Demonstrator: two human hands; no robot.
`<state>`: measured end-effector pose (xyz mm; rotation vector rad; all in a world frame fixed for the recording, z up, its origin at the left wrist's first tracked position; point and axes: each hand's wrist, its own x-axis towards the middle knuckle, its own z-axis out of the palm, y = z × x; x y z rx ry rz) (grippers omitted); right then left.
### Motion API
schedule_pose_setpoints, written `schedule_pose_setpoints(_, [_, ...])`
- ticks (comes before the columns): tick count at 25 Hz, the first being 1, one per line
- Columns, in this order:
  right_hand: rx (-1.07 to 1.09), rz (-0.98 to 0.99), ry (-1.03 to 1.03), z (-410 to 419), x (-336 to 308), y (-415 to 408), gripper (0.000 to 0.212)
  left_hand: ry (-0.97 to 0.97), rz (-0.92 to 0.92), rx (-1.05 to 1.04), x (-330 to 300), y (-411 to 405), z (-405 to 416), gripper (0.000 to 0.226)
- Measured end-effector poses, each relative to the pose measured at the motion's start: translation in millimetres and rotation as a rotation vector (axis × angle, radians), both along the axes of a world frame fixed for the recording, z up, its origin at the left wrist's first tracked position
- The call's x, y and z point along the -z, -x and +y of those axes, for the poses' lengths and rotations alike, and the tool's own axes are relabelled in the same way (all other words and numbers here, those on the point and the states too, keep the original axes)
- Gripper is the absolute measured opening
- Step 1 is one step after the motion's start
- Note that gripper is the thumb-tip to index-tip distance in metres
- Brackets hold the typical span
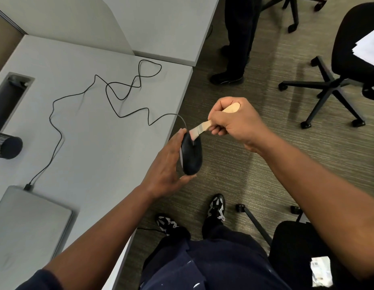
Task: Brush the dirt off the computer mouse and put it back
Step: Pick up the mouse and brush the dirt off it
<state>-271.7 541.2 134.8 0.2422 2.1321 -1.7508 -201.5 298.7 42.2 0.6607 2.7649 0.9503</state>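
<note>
A black wired computer mouse (pixel 192 156) is held just off the desk's right edge, above the carpet. My left hand (pixel 164 166) grips it from the left, fingers along its side and thumb under its rear end. My right hand (pixel 232 120) grips a small brush with a pale wooden handle (pixel 231 107). The brush's bristles (pixel 195 134) touch the front of the mouse near the wheel. The mouse's black cable (pixel 94 95) loops back over the grey desk (pixel 102 143) to a closed grey laptop (pixel 29 225).
A black mesh cup (pixel 5 146) lies at the desk's left edge beside a cable slot (pixel 11 97). Black office chairs (pixel 336 80) stand on the carpet to the right. Another person's legs (pixel 234 49) stand beyond the desk corner. My own feet are below.
</note>
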Motion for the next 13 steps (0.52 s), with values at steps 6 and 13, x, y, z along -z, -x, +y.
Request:
schedule_pose_setpoints(6, [-0.082, 0.062, -0.089, -4.3, -1.4, 1.0, 0.01, -0.023, 0.034, 0.02, -0.6, 0.6, -0.1, 0.13])
schedule_pose_setpoints(13, [-0.013, 0.147, -0.115, -7.1, -2.3, -2.1, 0.007, -0.056, 0.035, 0.038, 0.2, 5.6, 1.4, 0.132])
